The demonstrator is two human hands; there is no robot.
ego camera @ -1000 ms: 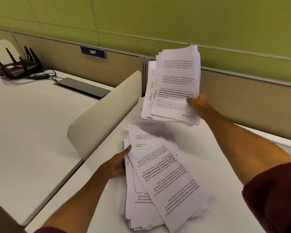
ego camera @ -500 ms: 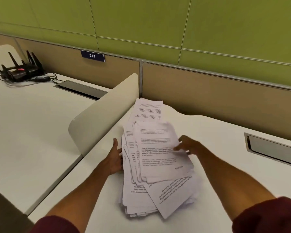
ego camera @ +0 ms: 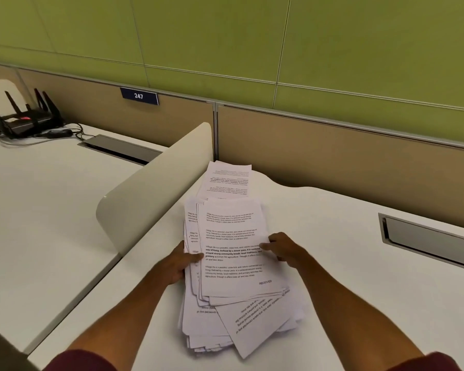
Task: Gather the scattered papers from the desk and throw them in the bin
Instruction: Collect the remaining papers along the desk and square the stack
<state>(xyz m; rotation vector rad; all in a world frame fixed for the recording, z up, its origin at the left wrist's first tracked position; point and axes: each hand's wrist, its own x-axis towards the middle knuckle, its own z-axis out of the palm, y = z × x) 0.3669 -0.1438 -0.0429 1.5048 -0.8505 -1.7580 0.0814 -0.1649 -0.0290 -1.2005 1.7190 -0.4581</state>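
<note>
1. Two dark red fabric sleeves (ego camera: 78, 361) sit at the bottom edge, with bare forearms reaching forward from them.
2. The papers (ego camera: 231, 228) lie in one loose, uneven pile on the smooth white tabletop (ego camera: 332, 290), right in front of the person. They are thin white printed sheets; the lowest ones fan out, and one sheet (ego camera: 255, 325) juts out askew at the near end.
3. The left hand (ego camera: 181, 263) pinches the pile's left edge, with the thumb on top and the fingers curled at the side.
4. The right hand (ego camera: 284, 250) pinches the right edge the same way, its thumb flat on the top page.
5. A few more sheets (ego camera: 227, 179) lie flat just beyond the pile, near the corner.
6. One rounded cream divider (ego camera: 156, 188) separates this tabletop from a second white one on the left.
7. There are two rectangular grey metal hatches (ego camera: 426, 242), one set into each tabletop.
8. One black router (ego camera: 24, 121) with upright antennas and tangled cables sits far left.
9. A dark number plate (ego camera: 139, 96) reading 247 hangs on the tan partition (ego camera: 332, 156), under a green panelled wall (ego camera: 225, 36).
10. A second ago the right hand held a bundle in the air. Half a second ago that bundle was landing while the left hand lay flat against the pile's side. Now both hands clasp it.
</note>
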